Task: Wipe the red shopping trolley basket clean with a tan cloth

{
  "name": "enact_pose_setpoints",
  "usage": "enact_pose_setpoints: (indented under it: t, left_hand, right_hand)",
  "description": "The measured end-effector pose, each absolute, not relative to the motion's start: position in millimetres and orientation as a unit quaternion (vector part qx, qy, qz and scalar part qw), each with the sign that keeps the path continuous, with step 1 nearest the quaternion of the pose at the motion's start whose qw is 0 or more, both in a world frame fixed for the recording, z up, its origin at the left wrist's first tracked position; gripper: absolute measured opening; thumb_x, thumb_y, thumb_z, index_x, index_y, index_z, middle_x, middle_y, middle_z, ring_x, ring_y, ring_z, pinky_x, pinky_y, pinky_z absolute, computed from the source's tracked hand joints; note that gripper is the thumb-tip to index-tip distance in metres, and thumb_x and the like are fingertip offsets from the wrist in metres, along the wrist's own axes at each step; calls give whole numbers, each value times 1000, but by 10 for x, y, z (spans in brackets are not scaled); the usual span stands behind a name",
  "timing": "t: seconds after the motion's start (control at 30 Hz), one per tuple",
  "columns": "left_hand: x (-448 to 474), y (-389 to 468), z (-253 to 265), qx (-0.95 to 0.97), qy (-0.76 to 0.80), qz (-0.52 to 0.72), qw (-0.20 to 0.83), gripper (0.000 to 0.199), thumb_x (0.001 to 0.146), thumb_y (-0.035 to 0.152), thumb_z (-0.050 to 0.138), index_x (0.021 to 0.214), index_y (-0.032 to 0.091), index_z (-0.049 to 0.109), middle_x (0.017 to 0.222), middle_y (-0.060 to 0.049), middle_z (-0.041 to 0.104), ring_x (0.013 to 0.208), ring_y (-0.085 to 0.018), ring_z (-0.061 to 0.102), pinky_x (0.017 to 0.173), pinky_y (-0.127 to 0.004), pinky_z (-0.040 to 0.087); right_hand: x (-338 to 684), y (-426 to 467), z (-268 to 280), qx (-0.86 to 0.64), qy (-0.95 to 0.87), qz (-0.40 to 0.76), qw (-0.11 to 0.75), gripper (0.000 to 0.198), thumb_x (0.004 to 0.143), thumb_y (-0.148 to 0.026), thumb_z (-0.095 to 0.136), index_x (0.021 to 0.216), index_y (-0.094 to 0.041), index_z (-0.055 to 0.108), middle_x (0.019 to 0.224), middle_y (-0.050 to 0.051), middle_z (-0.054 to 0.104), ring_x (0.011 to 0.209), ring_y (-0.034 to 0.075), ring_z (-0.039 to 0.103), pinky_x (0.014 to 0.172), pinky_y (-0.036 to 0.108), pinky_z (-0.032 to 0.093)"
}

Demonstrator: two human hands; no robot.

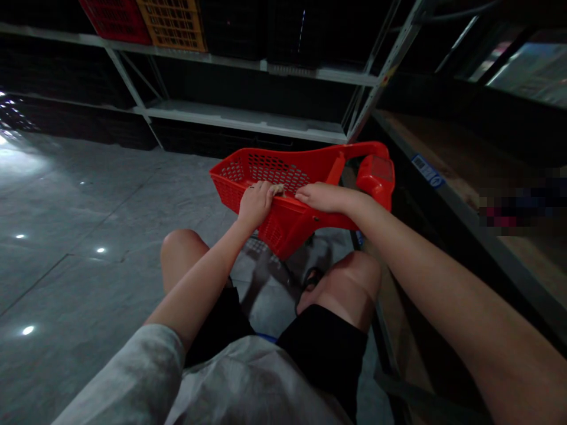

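A red plastic shopping cart [290,221] with perforated basket walls stands in front of my knees, its handle end toward the right. My left hand [257,203] lies over the near rim with fingers bent into the basket. A small crumpled beige cloth [277,189] pokes out by its thumb and fingers; most of it is hidden under the hand. Farther right along the same rim rests my right hand [322,196], its fingers curled over the edge. Beyond that wrist is the cart's red handle [376,150] with a boxy red part [376,172] below it.
White metal shelving [248,121] runs behind the cart, with a red crate [117,20] and a yellow crate [172,23] on an upper level. On the right is a long wooden shelf [447,139] bearing a blue label [427,171]. Grey floor [88,200] extends left.
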State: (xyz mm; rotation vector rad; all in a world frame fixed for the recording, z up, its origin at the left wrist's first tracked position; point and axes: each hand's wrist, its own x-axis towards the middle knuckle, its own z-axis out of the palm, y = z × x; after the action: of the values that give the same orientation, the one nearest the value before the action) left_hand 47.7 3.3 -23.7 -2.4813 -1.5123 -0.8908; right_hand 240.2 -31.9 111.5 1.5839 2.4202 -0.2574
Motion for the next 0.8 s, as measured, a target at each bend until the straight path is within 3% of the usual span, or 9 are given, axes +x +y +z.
enact_pose_setpoints:
  t: [0.1,0.2,0.37,0.53,0.67,0.8]
  left_hand:
    - [565,-108,-308,-811,-497,-303,60,54,110,43,13,111,19,62,108,-12,67,102,-27,61,92,-38,44]
    - [477,-160,-413,-833,-475,-279,48,55,109,49,17,114,18,62,112,-14,67,107,-30,61,97,-41,42]
    - [-104,94,-565,-819,-514,-253,49,58,107,53,16,120,18,61,123,-16,66,120,-32,57,109,-45,37]
    - [-563,444,-465,-797,-561,-224,29,54,107,46,16,121,20,61,129,-15,65,125,-32,55,116,-53,29]
    - [-177,297,-258,-774,-593,-219,-2,49,108,39,20,116,18,64,126,-15,67,124,-32,56,113,-52,31]
    - [693,-161,-124,-829,-484,-279,-33,45,110,38,23,122,22,63,126,-10,68,119,-27,58,110,-45,34]
  right_hand:
    - [2508,-527,1084,553,824,-70,96,47,106,-40,37,109,-16,78,116,16,78,102,25,71,85,32,48]
    - [2683,-671,1113,549,828,-83,81,44,103,-46,44,101,-20,79,101,12,79,87,23,68,76,32,44]
    - [2819,-687,1164,536,834,-111,62,40,100,-46,49,89,-21,79,82,5,75,69,17,59,70,31,38]
    - [2729,-523,1150,526,839,-127,66,38,100,-41,49,87,-19,78,82,5,75,71,15,60,73,30,38]
    - [2643,-398,1114,518,845,-111,75,38,100,-33,45,86,-18,77,87,8,77,73,16,61,72,31,38]
    - [2673,-324,1081,524,844,-96,66,37,96,-33,46,86,-18,79,86,9,78,73,18,61,72,31,38]
